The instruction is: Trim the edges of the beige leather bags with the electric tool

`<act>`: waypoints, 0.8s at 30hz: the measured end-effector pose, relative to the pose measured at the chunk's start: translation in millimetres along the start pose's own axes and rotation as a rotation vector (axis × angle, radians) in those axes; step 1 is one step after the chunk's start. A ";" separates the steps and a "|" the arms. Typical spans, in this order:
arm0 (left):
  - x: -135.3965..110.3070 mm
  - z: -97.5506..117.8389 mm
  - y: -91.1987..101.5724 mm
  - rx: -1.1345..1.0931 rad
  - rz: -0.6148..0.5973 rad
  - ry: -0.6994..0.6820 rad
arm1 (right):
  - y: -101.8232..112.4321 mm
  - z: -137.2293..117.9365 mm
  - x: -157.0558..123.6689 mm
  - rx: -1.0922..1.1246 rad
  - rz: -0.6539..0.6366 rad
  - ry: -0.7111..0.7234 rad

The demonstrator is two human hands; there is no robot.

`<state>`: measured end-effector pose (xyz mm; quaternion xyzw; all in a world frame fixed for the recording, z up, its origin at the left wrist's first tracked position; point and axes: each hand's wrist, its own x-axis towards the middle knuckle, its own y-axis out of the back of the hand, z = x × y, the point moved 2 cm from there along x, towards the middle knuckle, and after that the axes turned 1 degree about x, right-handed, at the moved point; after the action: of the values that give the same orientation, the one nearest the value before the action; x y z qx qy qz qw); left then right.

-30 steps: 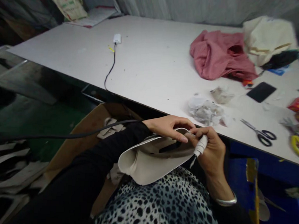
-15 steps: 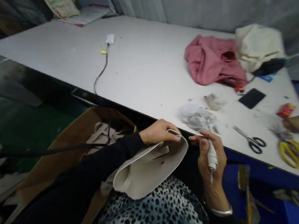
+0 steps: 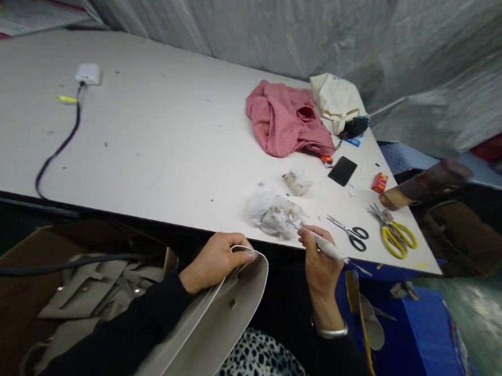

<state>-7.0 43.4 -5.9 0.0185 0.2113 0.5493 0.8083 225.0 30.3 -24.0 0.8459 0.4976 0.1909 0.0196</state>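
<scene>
My left hand is closed on the upper edge of a beige bag piece, thumb on top. The piece looks like stiff leather, curves open toward me and has a small metal fitting inside. In my right hand is a slim tool with a white-wrapped handle. Its thin tip reaches a crumpled clear plastic bag with whitish, stained stuff in it at the table's front edge. Whether the tip touches the contents I cannot tell. A smaller crumpled bundle lies just behind.
Black-handled scissors and yellow-handled scissors lie on the white table. Behind them are a black flat item, a red box and pink cloth. A carton of beige pieces stands at lower left.
My view has turned right. My right hand has moved from near the bag piece to the plastic bag, the tool's tip now there. My left hand still holds the piece.
</scene>
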 end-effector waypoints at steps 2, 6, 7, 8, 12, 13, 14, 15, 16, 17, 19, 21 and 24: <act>2.2 1.0 -0.5 -0.004 -0.017 0.013 | -3.1 3.4 1.6 -0.014 -0.011 0.023; 6.2 3.9 -2.6 0.004 -0.036 0.045 | -6.0 11.7 3.5 -0.055 -0.052 0.062; 7.3 4.5 -3.3 0.008 -0.043 0.048 | -6.2 13.6 3.8 -0.053 -0.053 0.065; 8.5 5.1 -4.0 0.012 -0.051 0.049 | -6.5 14.9 4.3 -0.044 -0.051 0.066; 13.7 6.4 -6.6 0.031 -0.083 0.038 | -8.9 14.0 6.1 -0.046 -0.096 0.093; 14.7 6.4 -7.0 0.034 -0.091 0.039 | -9.6 12.7 6.6 -0.060 -0.110 0.106; 15.4 6.4 -7.4 0.034 -0.098 0.040 | -10.2 11.4 7.0 -0.075 -0.119 0.117; 16.0 6.3 -7.7 0.030 -0.104 0.041 | -10.5 10.3 7.4 -0.086 -0.121 0.126; 16.3 6.3 -8.0 0.026 -0.109 0.040 | -10.7 9.6 7.7 -0.092 -0.118 0.132; 16.5 6.3 -8.2 0.021 -0.111 0.040 | -10.8 9.2 7.9 -0.094 -0.119 0.135; 16.6 6.3 -8.8 0.014 -0.112 0.049 | -10.5 9.2 7.7 -0.090 -0.133 0.137; 16.6 6.3 -9.8 0.008 -0.119 0.067 | -8.1 9.0 6.6 -0.070 -0.108 0.128; 17.3 6.3 -12.4 0.002 -0.144 0.091 | -1.2 6.4 2.6 0.006 -0.023 0.070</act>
<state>11.5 55.3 -8.9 -0.0208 0.2489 0.4899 0.8352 227.3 34.1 -29.4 0.8331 0.5082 0.2185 0.0017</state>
